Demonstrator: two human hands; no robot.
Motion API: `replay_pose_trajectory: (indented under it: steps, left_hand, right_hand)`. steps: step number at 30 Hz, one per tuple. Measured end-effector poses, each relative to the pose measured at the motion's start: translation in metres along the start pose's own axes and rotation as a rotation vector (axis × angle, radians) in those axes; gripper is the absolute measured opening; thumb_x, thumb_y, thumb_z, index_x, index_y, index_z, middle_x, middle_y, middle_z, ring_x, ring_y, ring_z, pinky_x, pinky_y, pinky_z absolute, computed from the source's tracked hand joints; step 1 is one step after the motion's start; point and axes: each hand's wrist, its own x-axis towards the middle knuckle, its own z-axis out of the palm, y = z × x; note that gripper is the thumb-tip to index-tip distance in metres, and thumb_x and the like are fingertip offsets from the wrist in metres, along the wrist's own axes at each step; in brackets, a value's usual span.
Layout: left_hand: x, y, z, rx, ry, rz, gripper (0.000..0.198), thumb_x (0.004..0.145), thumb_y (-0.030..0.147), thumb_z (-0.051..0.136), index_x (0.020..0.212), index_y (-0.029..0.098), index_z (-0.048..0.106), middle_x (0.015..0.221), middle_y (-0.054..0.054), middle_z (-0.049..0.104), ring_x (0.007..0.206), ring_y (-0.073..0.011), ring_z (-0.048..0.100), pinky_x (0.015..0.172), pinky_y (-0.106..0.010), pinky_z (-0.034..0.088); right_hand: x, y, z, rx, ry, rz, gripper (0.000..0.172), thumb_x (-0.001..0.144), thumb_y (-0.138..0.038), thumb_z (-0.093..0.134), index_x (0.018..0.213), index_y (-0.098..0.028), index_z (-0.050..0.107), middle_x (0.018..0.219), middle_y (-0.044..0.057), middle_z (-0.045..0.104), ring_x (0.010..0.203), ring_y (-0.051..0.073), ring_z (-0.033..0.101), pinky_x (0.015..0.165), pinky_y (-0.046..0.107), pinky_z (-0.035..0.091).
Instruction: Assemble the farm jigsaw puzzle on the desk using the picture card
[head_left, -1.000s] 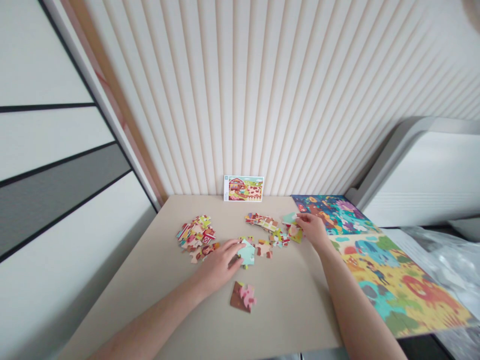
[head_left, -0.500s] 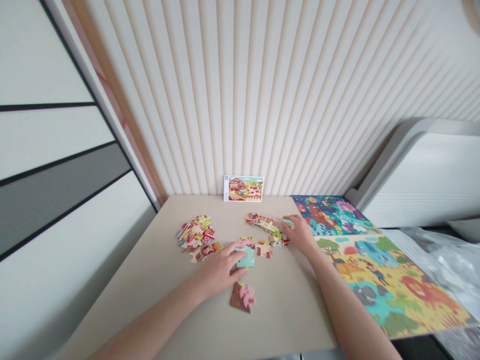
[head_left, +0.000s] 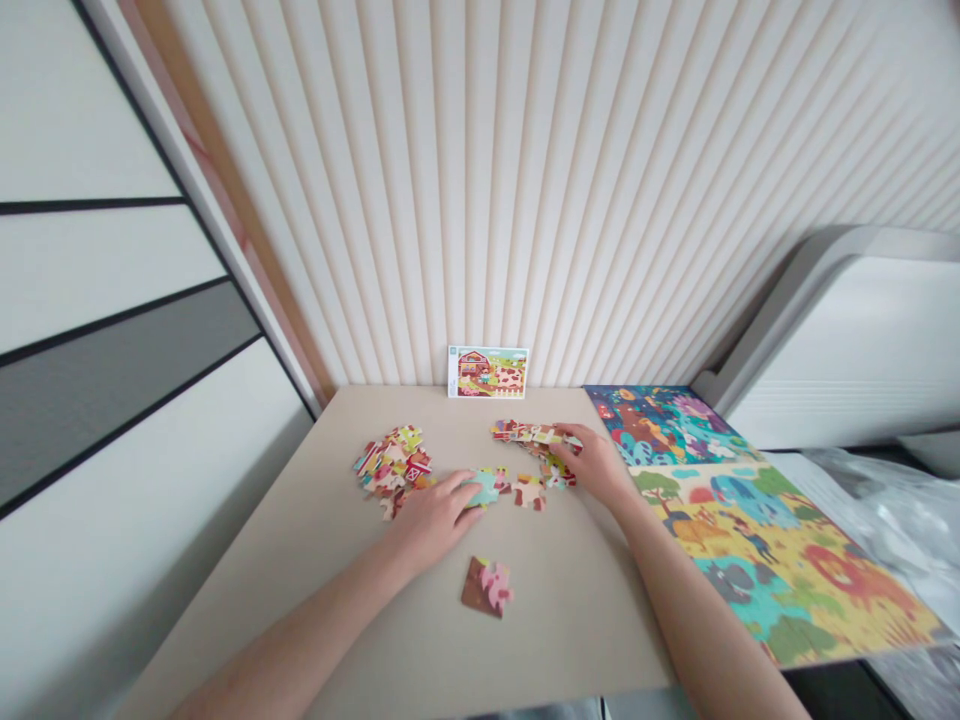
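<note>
My left hand (head_left: 437, 517) is closed on a light-blue puzzle piece (head_left: 485, 487), with its thumb and fingers at the piece's left side. My right hand (head_left: 595, 463) pinches at a red-and-white puzzle piece (head_left: 571, 440) on the right end of a loose pile of puzzle pieces (head_left: 525, 433); its fingers partly cover it. Between the hands lies a cream-and-brown puzzle piece (head_left: 529, 491). Closer to me, a brown-and-pink joined bit of puzzle (head_left: 487, 587) rests alone. Left of my left hand is a second heap of puzzle pieces (head_left: 391, 463), partly hidden by that hand.
A farm picture card (head_left: 491, 373) leans upright against the ribbed wall (head_left: 480, 180). Two finished puzzles, a dark forest one (head_left: 667, 425) and a yellow savanna one (head_left: 780, 560), lie along the right side of the table (head_left: 360, 640). Clear plastic wrap (head_left: 862, 510) lies beyond them.
My left hand has moved slightly left and away from me with the light-blue piece. My right hand's fingers have come down onto the right end of the pile.
</note>
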Motion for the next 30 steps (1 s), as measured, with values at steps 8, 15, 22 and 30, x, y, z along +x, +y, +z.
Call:
replay_pose_trajectory:
  steps: [8,15,22,30]
  left_hand:
    - [0.002,-0.003,-0.001,0.125,-0.005,-0.015,0.03,0.096,0.036,0.055,0.122,0.029,0.067,0.137,-0.005,0.061,0.108,-0.0258,0.066,0.095,-0.035,0.051]
    - [0.003,-0.002,-0.002,0.113,0.006,-0.016,0.028,0.095,0.034,0.057,0.121,0.029,0.068,0.137,-0.005,0.061,0.111,-0.0256,0.066,0.097,-0.035,0.051]
    - [0.002,-0.003,0.0,0.204,-0.009,0.022,0.029,0.097,0.033,0.053,0.123,0.027,0.064,0.137,-0.005,0.06,0.111,-0.0247,0.067,0.095,-0.036,0.053]
    - [-0.003,0.006,-0.018,0.222,0.083,0.25,0.027,0.1,0.03,0.051,0.122,0.023,0.063,0.137,-0.008,0.06,0.115,-0.0227,0.063,0.099,-0.037,0.05]
  right_hand:
    - [0.003,0.016,0.0,0.004,0.054,0.034,0.041,0.089,-0.038,0.062,0.127,-0.024,0.065,0.125,0.007,0.069,0.114,0.025,0.064,0.103,0.041,0.047]
    - [0.001,0.003,-0.003,0.139,0.052,-0.056,0.043,0.09,-0.03,0.06,0.133,-0.026,0.061,0.136,0.006,0.063,0.126,0.025,0.058,0.109,0.041,0.043]
    - [0.001,-0.005,0.002,0.434,0.067,0.06,0.045,0.086,-0.034,0.064,0.131,-0.025,0.06,0.133,0.008,0.063,0.087,0.018,0.069,0.078,0.032,0.059]
    - [-0.008,-0.044,-0.034,0.313,0.002,-0.045,0.034,0.092,-0.036,0.061,0.124,-0.025,0.067,0.136,0.009,0.059,0.079,0.015,0.067,0.076,0.033,0.059]
